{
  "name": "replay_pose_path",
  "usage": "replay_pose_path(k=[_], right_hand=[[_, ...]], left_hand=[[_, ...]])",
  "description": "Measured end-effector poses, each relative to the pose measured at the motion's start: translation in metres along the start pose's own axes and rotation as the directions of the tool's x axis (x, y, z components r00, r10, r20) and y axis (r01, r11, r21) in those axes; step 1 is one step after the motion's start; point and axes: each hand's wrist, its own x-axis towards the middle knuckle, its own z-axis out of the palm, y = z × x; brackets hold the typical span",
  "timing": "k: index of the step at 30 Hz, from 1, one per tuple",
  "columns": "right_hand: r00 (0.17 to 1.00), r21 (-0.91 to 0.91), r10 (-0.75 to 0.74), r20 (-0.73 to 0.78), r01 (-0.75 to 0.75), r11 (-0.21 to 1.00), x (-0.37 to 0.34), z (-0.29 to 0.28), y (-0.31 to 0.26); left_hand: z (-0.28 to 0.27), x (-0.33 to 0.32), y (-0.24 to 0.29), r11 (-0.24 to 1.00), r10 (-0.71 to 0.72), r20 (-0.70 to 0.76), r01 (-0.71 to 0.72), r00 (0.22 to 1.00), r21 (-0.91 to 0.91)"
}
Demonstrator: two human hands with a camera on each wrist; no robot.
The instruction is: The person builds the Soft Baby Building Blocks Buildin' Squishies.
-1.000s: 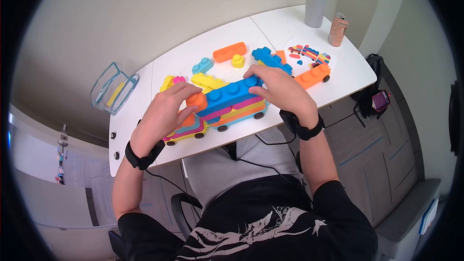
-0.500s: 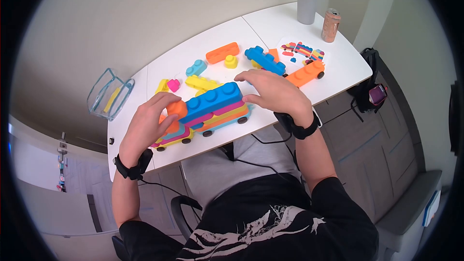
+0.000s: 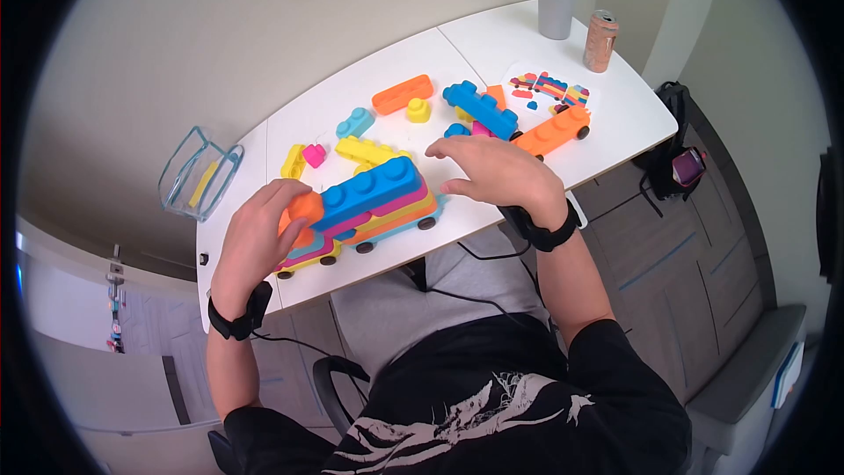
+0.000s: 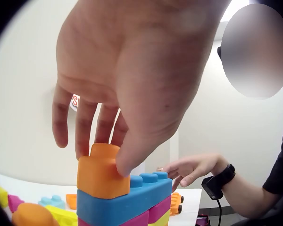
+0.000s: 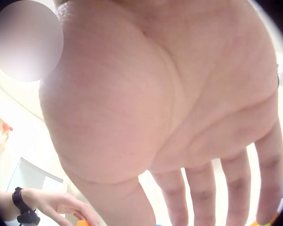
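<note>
My left hand [image 3: 255, 233] pinches a small orange block [image 4: 96, 176] between thumb and fingers. That block sits on the left end of a long blue brick [image 3: 374, 191]. Under the blue brick are pink, yellow and orange layers on a light blue wheeled base [image 3: 396, 230]. A shorter wheeled car [image 3: 308, 257] with yellow and pink layers stands at its left, partly hidden by the left hand. Right of the blue brick, my right hand [image 3: 510, 171] hovers with fingers extended and thumb apart, holding nothing.
Behind lie yellow bricks [image 3: 369, 151], a teal brick [image 3: 354, 122] and an orange brick [image 3: 403, 94]. A blue brick [image 3: 482, 110], an orange wheeled base [image 3: 554, 132] and a picture sheet [image 3: 549, 92] are at right. Farther back stand a can [image 3: 600, 42] and bottle [image 3: 555, 0]; a clear container [image 3: 200, 174] is left.
The stacked cars have slid left along the table, with my left hand staying on the orange block. My right hand has let go of the blue brick's right end, leaving a gap. The view shifted slightly.
</note>
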Motion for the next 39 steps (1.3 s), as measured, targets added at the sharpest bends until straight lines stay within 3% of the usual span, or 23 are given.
replay_pose_path(k=[3,4,6,7,8,10,17,19,22,25,32,34,38,39], right_hand=[[0.998,0.014,-0.064,0.007,0.064,0.998,-0.008,0.005,0.022],[0.998,0.146,-0.026,0.057,0.017,0.989,-0.010,0.003,0.038],[0.997,0.100,0.063,0.037,-0.067,0.993,-0.024,-0.010,0.071],[0.978,0.039,0.208,0.032,-0.210,0.977,-0.030,-0.031,0.075],[0.920,0.101,0.392,-0.010,-0.389,0.916,-0.034,-0.039,0.075],[0.895,-0.087,0.374,-0.244,-0.404,0.911,-0.044,-0.034,0.106],[0.889,-0.107,0.419,-0.182,-0.442,0.891,-0.033,-0.030,0.137],[0.802,-0.062,0.593,-0.074,-0.597,0.800,-0.031,-0.031,0.128],[0.773,-0.030,0.634,0.031,-0.633,0.774,-0.031,-0.042,0.130],[0.820,-0.059,0.573,-0.004,-0.572,0.818,-0.033,-0.034,0.141],[0.807,-0.123,0.581,0.111,-0.569,0.813,-0.023,-0.021,0.112],[0.917,-0.216,0.387,-0.093,-0.398,0.891,-0.026,0.000,0.114],[0.900,-0.327,0.424,0.105,-0.371,0.869,-0.007,0.003,0.099],[0.899,-0.333,0.427,0.096,-0.375,0.865,-0.007,0.008,0.090]], left_hand=[[-0.002,-0.011,-0.007,0.999,0.013,-0.055,-0.011,0.998,0.030],[0.000,-0.016,-0.009,0.998,0.008,-0.064,-0.004,0.998,0.057],[-0.001,-0.021,-0.014,0.997,0.004,-0.082,0.002,0.997,0.073],[0.001,-0.017,-0.013,0.996,0.006,-0.076,0.001,0.997,0.093],[0.000,-0.021,-0.015,0.994,0.011,-0.076,-0.003,0.997,0.112],[-0.002,-0.029,-0.018,0.995,-0.010,-0.082,0.019,0.997,0.103],[-0.003,-0.035,-0.024,0.982,-0.099,-0.043,0.104,0.994,0.159],[-0.003,-0.039,-0.021,0.980,-0.070,-0.082,0.084,0.994,0.178],[0.000,-0.034,-0.008,0.976,-0.059,-0.092,0.077,0.994,0.204],[0.002,-0.037,0.000,0.982,-0.034,-0.108,0.053,0.994,0.179],[0.010,-0.027,0.018,0.996,0.020,-0.070,-0.014,0.997,0.086],[0.013,-0.023,0.023,0.997,0.045,-0.092,-0.039,0.995,0.062],[0.026,-0.007,0.027,0.998,-0.054,-0.109,0.058,0.993,0.031],[0.027,-0.008,0.020,0.997,-0.071,-0.094,0.071,0.993,-0.001]])
